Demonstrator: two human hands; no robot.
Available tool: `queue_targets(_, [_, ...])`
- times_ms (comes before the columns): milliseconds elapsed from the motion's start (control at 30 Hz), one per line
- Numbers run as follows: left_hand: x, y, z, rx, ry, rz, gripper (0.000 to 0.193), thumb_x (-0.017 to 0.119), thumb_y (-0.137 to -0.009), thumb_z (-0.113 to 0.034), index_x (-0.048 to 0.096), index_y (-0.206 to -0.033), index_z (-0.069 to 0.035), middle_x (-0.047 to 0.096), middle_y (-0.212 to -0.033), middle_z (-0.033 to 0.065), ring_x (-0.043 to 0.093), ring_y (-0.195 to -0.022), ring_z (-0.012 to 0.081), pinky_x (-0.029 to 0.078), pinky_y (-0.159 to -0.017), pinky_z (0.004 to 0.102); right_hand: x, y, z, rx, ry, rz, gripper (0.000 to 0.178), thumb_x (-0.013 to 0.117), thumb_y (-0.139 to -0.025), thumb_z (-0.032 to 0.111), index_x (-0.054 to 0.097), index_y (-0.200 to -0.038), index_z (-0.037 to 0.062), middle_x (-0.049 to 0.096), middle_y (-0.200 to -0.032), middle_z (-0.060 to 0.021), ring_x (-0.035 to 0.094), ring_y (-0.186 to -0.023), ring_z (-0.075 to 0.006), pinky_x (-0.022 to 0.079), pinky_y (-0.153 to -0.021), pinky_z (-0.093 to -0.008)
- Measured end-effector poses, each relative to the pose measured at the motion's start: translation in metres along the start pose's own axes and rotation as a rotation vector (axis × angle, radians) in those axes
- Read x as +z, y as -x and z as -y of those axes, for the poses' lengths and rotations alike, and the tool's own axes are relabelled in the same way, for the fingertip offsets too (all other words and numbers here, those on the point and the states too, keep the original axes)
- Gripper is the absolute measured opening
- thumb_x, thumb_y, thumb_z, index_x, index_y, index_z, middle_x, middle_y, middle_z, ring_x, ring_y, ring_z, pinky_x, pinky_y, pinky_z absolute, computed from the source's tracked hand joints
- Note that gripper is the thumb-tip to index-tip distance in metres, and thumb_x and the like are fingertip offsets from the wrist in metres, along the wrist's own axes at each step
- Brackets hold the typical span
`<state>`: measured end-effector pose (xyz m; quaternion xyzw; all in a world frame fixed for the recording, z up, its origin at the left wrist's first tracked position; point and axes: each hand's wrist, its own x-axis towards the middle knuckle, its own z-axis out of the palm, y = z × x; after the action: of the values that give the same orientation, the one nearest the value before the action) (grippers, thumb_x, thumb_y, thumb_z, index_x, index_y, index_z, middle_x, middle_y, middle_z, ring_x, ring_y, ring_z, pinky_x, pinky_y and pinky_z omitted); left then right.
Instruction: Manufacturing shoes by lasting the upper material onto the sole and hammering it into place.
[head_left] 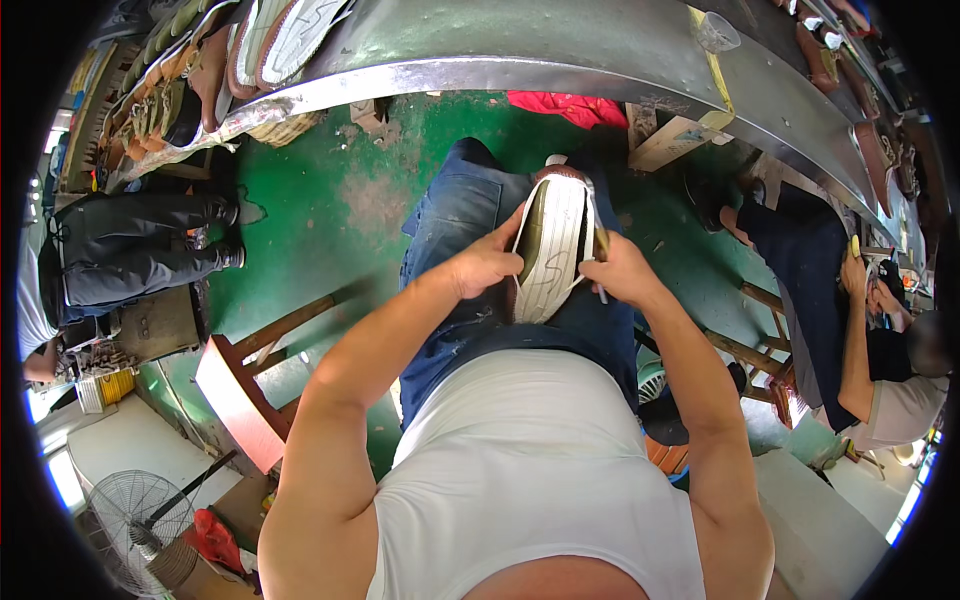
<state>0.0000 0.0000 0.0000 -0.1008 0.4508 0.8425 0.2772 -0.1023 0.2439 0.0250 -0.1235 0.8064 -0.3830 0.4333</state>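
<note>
A half-made shoe (555,240) lies sole-up across my lap, toe end away from me. Its underside is white with dark scribbled lines; an olive area shows along the left side and brown at the edges. My left hand (487,262) is closed on the shoe's left side, thumb on the underside. My right hand (622,270) is closed at the right edge, its thumb against the white border. A slender tool (601,243) with a greyish shaft runs through the right hand's fingers beside the shoe; its exact kind cannot be made out.
A metal-edged workbench (450,70) curves across the front, with pairs of shoes (285,45) at its left and a clear cup (717,33) at its right. Seated co-workers are at left (130,250) and right (800,280). A wooden stool (255,385) and a fan (140,515) stand left.
</note>
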Motion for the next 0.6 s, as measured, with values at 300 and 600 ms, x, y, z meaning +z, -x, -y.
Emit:
queue_targets(300, [0.055, 0.022, 0.025, 0.01, -0.595, -0.309, 0.108, 0.076, -0.079, -0.014, 0.001, -0.155, 0.006, 0.032, -0.155, 0.027, 0.037, -0.142, 0.0312, 0.027, -0.117, 0.0306, -0.017, 0.107, 0.018, -0.335, 0.476, 0.024, 0.04, 0.062, -0.09, 0.016, 0.055, -0.123, -0.0063, 0.068, -0.09, -0.0215, 0.066, -0.083, -0.0415, 0.054, -0.077, -0.0453])
queue_targets(600, [0.058, 0.025, 0.043, 0.172, 0.354, -0.262, 0.082, 0.047, -0.1, -0.039, 0.002, -0.158, -0.001, 0.027, -0.16, 0.0163, 0.028, -0.147, 0.0269, 0.022, -0.12, 0.0347, -0.014, 0.078, 0.087, -0.357, 1.216, 0.093, 0.024, 0.061, -0.087, 0.011, 0.064, -0.106, -0.0037, 0.068, -0.084, -0.021, 0.067, -0.078, -0.0414, 0.054, -0.074, -0.0478])
